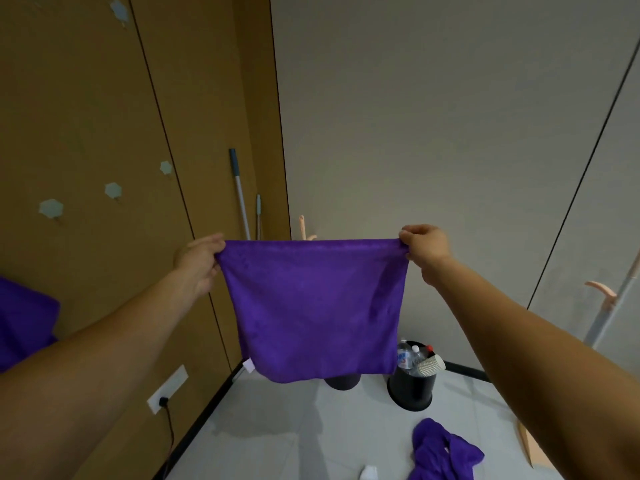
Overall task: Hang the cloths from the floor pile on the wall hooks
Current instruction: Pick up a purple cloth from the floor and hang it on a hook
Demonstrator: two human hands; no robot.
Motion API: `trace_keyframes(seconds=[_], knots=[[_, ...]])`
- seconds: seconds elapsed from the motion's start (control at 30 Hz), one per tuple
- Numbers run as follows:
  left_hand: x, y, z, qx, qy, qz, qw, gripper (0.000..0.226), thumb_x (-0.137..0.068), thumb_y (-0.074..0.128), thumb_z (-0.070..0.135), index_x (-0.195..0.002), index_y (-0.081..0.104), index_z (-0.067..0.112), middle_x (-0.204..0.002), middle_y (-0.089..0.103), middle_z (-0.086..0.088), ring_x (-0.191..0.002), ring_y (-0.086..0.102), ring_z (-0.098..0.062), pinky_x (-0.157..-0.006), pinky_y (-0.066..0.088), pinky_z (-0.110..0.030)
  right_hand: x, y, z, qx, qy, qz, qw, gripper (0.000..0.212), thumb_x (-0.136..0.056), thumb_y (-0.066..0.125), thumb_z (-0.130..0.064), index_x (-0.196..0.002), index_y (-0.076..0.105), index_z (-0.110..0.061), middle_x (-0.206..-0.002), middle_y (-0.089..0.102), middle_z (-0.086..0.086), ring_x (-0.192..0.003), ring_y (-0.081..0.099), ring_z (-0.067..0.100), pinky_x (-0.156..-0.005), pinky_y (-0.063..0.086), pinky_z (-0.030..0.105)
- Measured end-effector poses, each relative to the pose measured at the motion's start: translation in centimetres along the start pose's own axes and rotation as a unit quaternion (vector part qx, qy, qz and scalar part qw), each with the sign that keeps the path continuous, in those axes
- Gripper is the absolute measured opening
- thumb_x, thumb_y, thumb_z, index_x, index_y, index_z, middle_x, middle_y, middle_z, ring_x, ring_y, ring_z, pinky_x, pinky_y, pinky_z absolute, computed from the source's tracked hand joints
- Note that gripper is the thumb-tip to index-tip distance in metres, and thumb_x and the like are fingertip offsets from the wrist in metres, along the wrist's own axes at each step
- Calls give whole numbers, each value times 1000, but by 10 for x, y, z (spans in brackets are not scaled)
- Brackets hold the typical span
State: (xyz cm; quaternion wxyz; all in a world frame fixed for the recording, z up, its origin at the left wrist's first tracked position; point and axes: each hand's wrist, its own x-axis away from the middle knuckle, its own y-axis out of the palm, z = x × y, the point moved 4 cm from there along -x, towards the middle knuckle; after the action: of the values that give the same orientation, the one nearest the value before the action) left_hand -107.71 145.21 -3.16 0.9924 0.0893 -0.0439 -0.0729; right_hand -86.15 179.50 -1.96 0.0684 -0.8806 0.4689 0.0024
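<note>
A purple cloth (311,306) hangs spread flat in front of me, stretched between both hands, with a small white tag at its lower left corner. My left hand (201,261) pinches its top left corner. My right hand (424,249) pinches its top right corner. A crumpled pile of purple cloths (443,452) lies on the grey floor at the lower right. Several pale hexagonal wall hooks (51,207) are stuck on the brown wall panel to the left. Another purple cloth (24,320) hangs at the far left edge.
A black bin (410,386) with bottles and a paper cup stands on the floor by the corner. Two mop handles (239,192) lean in the corner. A coat stand (602,303) with peach hooks stands at right. A wall socket (168,389) with a black cable is low on the left wall.
</note>
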Motion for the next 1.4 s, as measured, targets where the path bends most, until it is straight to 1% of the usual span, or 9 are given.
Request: trace_keyframes(seconds=[0.17,0.37,0.63,0.77,0.83,0.97,1.17,1.3,1.4], knots=[[-3,-8,3,-69,37,33,996,37,-82,54,-6,-112,68,10,-98,67,-8,-73,60,-10,-55,46,-17,2,5,-1,39,-26,-36,998,8,-89,66,-15,-89,68,-8,-86,66,6,-84,59,19,-72,47,31],[5,-9,7,-169,88,59,980,41,-75,59,-9,-113,65,5,-81,64,-3,-64,59,-9,-44,45,-13,5,11,-2,125,-33,-110,985,62,-70,85,-11,-125,57,-4,-114,62,11,-100,62,25,-86,55,34],[16,-18,2,-349,91,25,932,32,-74,64,-7,-102,68,5,-88,66,-9,-74,60,-17,-67,45,-23,0,15,4,195,-62,-104,973,39,-74,81,-7,-109,64,-7,-101,65,11,-90,64,25,-82,57,41],[24,-31,-3,-401,72,4,913,9,-72,62,1,-72,70,3,-68,63,-5,-69,57,-19,-64,43,-25,2,20,6,194,-78,-102,973,9,-77,75,-9,-79,67,-11,-82,69,12,-76,65,25,-70,57,39],[27,-39,-4,-412,66,25,908,14,-72,61,8,-58,62,6,-59,54,-2,-61,50,-18,-59,39,-27,5,27,8,175,-80,-102,976,17,-74,72,-9,-67,58,-14,-69,63,7,-64,58,21,-56,48,32],[33,-52,-6,-343,94,111,928,24,-76,56,9,-54,48,16,-55,45,1,-53,42,-16,-49,29,-23,16,55,12,25,-63,-98,993,31,-71,65,3,-60,43,-15,-70,56,8,-61,48,19,-54,38,29],[35,-73,-6,-14,106,155,982,32,-76,39,-14,-66,50,14,-41,52,7,-37,45,-7,-36,32,-13,35,113,9,-66,-4,-111,992,22,-85,46,7,-82,51,-14,-70,50,3,-56,44,13,-45,38,21],[26,-99,6,-57,136,159,976,38,-72,32,-14,-65,52,18,-51,52,1,-43,43,-12,-38,30,-14,48,167,-10,1,-38,-203,978,29,-89,39,4,-90,63,-14,-80,56,5,-68,50,16,-64,42,26],[14,-121,21,-155,175,104,967,19,-77,43,9,-64,54,18,-52,47,1,-50,41,-15,-47,29,-24,67,215,-28,34,-104,-306,946,16,-91,56,-13,-87,71,-15,-83,63,-4,-80,56,12,-75,43,22]])
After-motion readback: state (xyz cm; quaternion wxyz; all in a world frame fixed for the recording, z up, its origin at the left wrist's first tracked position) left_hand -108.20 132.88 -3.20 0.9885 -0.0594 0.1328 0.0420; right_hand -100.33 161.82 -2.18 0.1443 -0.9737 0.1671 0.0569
